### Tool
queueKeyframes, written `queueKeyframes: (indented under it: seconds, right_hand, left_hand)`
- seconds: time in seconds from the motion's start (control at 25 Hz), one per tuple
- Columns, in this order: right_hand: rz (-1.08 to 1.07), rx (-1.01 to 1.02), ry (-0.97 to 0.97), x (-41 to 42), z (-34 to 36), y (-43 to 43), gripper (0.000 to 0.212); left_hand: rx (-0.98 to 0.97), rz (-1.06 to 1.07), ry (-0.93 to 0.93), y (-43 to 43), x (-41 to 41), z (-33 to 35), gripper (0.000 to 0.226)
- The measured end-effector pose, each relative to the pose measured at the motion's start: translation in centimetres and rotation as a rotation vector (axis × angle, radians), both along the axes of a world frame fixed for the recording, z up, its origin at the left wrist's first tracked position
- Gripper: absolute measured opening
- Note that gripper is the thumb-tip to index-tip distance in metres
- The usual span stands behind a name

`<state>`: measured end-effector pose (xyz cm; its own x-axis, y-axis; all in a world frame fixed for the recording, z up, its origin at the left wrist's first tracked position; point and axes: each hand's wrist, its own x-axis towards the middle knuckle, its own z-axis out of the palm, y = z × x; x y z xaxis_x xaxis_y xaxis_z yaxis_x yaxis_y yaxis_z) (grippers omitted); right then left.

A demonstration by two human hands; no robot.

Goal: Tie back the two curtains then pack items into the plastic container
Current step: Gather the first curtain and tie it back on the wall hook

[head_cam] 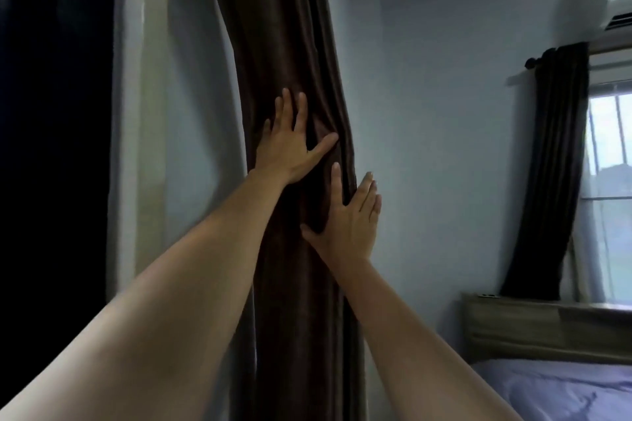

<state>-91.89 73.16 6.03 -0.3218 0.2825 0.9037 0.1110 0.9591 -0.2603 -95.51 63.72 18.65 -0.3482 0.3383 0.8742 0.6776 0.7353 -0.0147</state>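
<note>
In the head view, the left hand [286, 143] lies flat with fingers spread on the gathered brown curtain [290, 44], which hangs beside the pale wall [427, 113], and the right hand [349, 220] presses open-palmed against the bundle's right edge just below; neither closes on the fabric, and no tie-back shows. With only flat pressure holding it, the slippery folds could likely spill loose, and a second dark curtain [550, 154] by the window [612, 181] seems untied.
</note>
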Motion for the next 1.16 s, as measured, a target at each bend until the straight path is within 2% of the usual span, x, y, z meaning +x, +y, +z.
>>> queueKeyframes:
  seconds: [0.16,0.24,0.4,0.68,0.8,0.92,1.0,1.08,1.16]
  right_hand:
    - [0.116,0.008,0.048,-3.0,1.2,2.2,0.118]
    - [0.256,-0.009,0.060,-3.1,1.2,3.1,0.119]
    - [0.749,-0.088,0.028,-0.5,-0.2,3.6,0.125]
    - [1.435,-0.208,-0.173,4.4,-1.3,3.9,0.131]
    - [1.672,-0.323,-0.258,5.2,-0.6,2.9,0.114]
    - [1.987,-0.360,-0.246,6.2,0.7,1.4,0.076]
    - [2.042,-0.416,-0.205,6.4,2.7,0.4,0.069]
    - [2.045,-0.486,-0.162,4.8,5.8,-0.1,0.083]
    - [2.043,-0.507,-0.186,3.1,8.8,-0.5,0.102]
  left_hand:
    - [0.030,0.035,-0.039,2.1,-2.1,1.0,0.090]
    - [0.081,0.014,-0.052,2.7,-2.1,0.7,0.088]
    - [0.267,-0.031,-0.005,2.3,-0.4,-1.8,0.089]
    - [0.429,-0.046,-0.039,-1.0,7.5,-5.3,0.089]
    - [0.467,0.022,-0.110,-3.8,12.5,-6.3,0.085]
    - [0.589,0.155,-0.045,-5.1,18.9,-6.9,0.082]
    - [0.639,0.241,0.011,-5.9,22.3,-5.8,0.075]
    - [0.709,0.291,0.046,-7.9,23.1,-3.4,0.083]
    - [0.751,0.348,0.007,-9.2,24.0,-1.1,0.092]
